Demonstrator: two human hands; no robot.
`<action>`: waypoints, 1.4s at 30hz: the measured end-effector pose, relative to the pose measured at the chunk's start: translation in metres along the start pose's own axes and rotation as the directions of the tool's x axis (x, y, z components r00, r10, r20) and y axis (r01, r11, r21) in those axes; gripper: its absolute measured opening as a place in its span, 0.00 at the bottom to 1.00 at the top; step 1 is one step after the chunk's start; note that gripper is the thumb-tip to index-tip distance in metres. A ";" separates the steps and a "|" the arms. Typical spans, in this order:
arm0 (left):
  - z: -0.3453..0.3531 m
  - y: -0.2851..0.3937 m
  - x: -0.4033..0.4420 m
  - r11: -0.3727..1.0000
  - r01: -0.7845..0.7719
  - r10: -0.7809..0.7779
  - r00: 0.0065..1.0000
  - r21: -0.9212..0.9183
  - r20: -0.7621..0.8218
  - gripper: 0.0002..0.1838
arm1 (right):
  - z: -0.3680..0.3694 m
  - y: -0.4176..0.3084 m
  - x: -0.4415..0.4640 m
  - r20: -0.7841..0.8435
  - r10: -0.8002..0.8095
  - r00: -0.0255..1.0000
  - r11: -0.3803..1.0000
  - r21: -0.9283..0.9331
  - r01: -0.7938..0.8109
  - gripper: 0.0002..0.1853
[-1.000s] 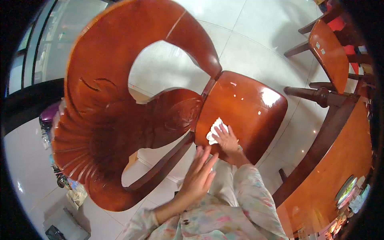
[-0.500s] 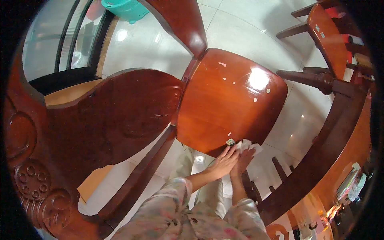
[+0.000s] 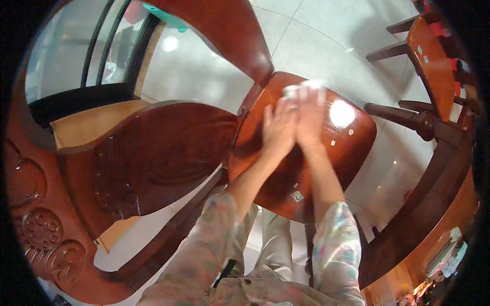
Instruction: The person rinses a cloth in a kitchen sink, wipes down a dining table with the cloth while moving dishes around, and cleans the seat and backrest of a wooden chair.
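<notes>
A glossy reddish-brown wooden chair seat (image 3: pixel 265 168) lies in front of me. Both arms reach across it to its far part. My right hand (image 3: pixel 309 120) presses a crumpled white cloth (image 3: pixel 311 84) to the seat; the fingers are blurred, and most of the cloth under them is hidden. Close against it on the left, my left hand (image 3: pixel 279 127) rests with its fingers stretched out and apart, the tips by the cloth's left end. A small square sticker (image 3: pixel 297 196) marks the near edge of the seat, and pale spots (image 3: pixel 333 143) show to the right.
The chair's carved dark backrest (image 3: pixel 168 153) stands at the left. Another wooden chair (image 3: pixel 431 66) is at the upper right. Along the lower right runs a wooden table edge (image 3: pixel 429 224) with items on it. Pale floor tiles (image 3: pixel 326 41) surround the seat.
Both hands have moved with the white cloth from the near edge of the seat to its far edge. The square sticker by the near edge is now uncovered.
</notes>
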State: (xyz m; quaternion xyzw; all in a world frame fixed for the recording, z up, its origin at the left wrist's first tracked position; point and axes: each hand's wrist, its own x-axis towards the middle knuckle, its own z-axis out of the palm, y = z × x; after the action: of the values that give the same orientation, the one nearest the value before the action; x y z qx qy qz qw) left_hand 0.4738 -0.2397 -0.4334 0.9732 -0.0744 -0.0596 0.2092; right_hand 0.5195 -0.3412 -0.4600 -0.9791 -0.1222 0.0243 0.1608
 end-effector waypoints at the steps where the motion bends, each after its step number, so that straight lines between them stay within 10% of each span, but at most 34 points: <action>1: -0.007 -0.016 -0.027 0.992 0.088 -0.094 0.993 -0.090 -0.067 0.20 | -0.009 -0.032 -0.004 0.046 -0.114 0.992 0.993 0.018 0.114 0.26; 7: 0.002 -0.005 -0.207 0.946 0.323 -0.323 0.944 0.004 0.067 0.18 | -0.006 -0.088 -0.140 0.193 -0.414 0.890 0.879 0.337 0.336 0.24; 11: 0.002 0.056 -0.220 0.882 0.335 -0.084 0.803 -0.330 0.590 0.17 | -0.014 -0.020 -0.253 0.144 -0.079 0.986 0.895 0.447 0.007 0.18; 13: 0.033 0.075 -0.249 0.943 -0.162 0.194 0.978 -0.291 0.084 0.17 | -0.046 -0.014 -0.279 0.024 0.075 0.997 0.939 0.335 -0.079 0.17; 15: 0.031 0.089 -0.257 0.938 0.018 0.135 0.900 -0.345 0.415 0.19 | -0.050 -0.029 -0.295 0.082 0.269 0.960 0.891 0.356 -0.280 0.17; 18: -0.006 0.071 -0.285 0.860 0.138 0.083 0.912 -0.491 0.402 0.23 | -0.048 -0.055 -0.318 0.398 0.317 0.861 0.532 0.677 -0.508 0.21; 21: -0.081 0.020 -0.323 0.815 0.057 0.133 0.950 -0.576 0.283 0.27 | -0.065 -0.103 -0.313 0.512 0.262 0.818 0.565 0.606 -0.560 0.24; 23: -0.127 -0.024 -0.351 0.837 0.179 0.048 0.918 -0.517 0.395 0.27 | -0.068 -0.133 -0.300 0.674 0.346 0.652 0.090 0.668 -0.738 0.25; 25: -0.154 -0.072 -0.383 0.705 0.472 -0.140 0.824 -0.529 0.548 0.27 | -0.076 -0.153 -0.278 0.583 0.378 0.719 0.003 0.776 -0.630 0.23; 27: -0.143 -0.140 -0.430 0.704 0.417 -0.249 0.903 -0.574 0.351 0.25 | -0.089 -0.163 -0.251 0.487 0.408 0.772 -0.006 0.847 -0.531 0.24; 30: -0.281 -0.179 -0.440 0.505 0.655 -0.512 0.752 -0.562 0.416 0.23 | -0.162 -0.215 -0.204 0.345 0.567 0.748 -0.005 0.910 -0.415 0.22; 36: -0.343 -0.287 -0.465 0.552 0.465 -0.605 0.795 -0.692 0.051 0.24 | -0.276 -0.271 -0.136 0.031 0.589 0.808 0.108 0.987 -0.117 0.20; 42: -0.410 -0.288 -0.362 0.392 0.333 -0.463 0.877 -0.858 0.129 0.22 | -0.396 -0.326 -0.079 -0.346 0.500 0.794 0.352 0.919 0.178 0.27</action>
State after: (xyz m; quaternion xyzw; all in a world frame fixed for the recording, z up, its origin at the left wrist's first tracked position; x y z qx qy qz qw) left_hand 0.2129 0.2448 -0.1518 0.7272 0.2144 -0.0727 0.6480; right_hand 0.4016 -0.1838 0.0204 -0.6788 0.0719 -0.1929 0.7049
